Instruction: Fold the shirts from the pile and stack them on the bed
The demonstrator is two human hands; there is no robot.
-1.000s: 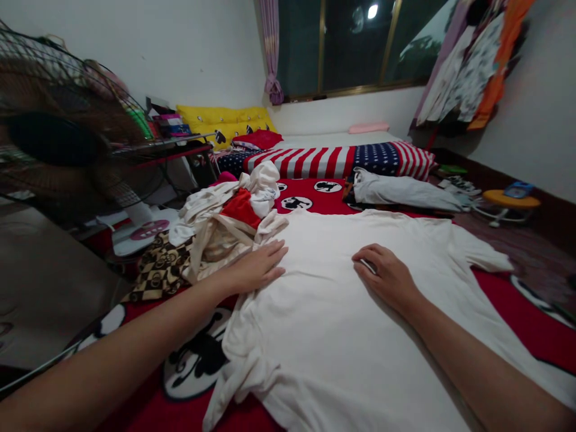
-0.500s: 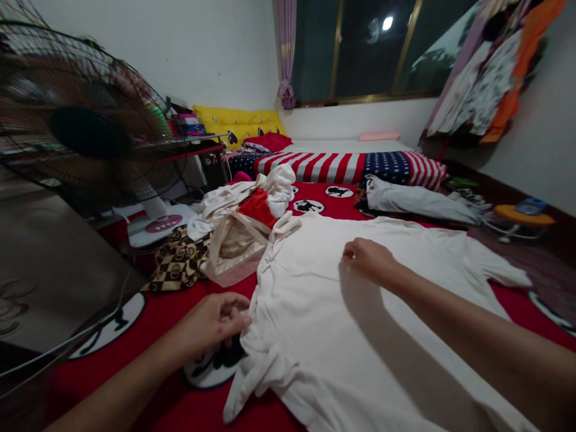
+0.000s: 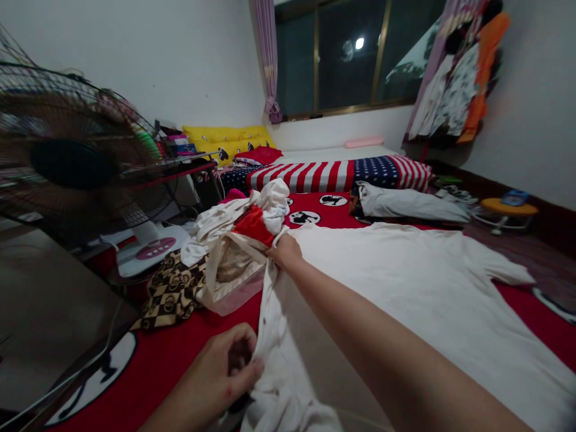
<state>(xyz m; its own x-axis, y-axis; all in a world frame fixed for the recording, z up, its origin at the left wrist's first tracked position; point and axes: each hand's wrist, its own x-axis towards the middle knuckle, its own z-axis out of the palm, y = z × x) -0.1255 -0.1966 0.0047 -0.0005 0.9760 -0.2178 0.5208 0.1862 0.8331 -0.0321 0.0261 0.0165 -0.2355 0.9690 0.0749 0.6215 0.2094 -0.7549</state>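
A large cream t-shirt (image 3: 405,300) lies spread on a red patterned blanket (image 3: 180,336). My left hand (image 3: 220,375) is closed, pinching the shirt's near left edge and lifting it. My right hand (image 3: 284,252) reaches across and grips the same left edge farther up, near the shoulder. The cloth between my two hands is raised into a ridge. A pile of clothes (image 3: 238,231) in white, red and beige sits just left of my right hand.
A standing fan (image 3: 72,168) and its white base (image 3: 148,252) are on the left. A checkered cloth (image 3: 168,291) lies by the pile. A stars-and-stripes blanket (image 3: 337,174), a grey folded cloth (image 3: 409,204), hanging clothes (image 3: 459,78) and a small orange stool (image 3: 508,210) are farther back.
My right hand moved from the shirt's middle to its left edge and gripped it. My left hand came nearer and lifted the edge, raising the left side.
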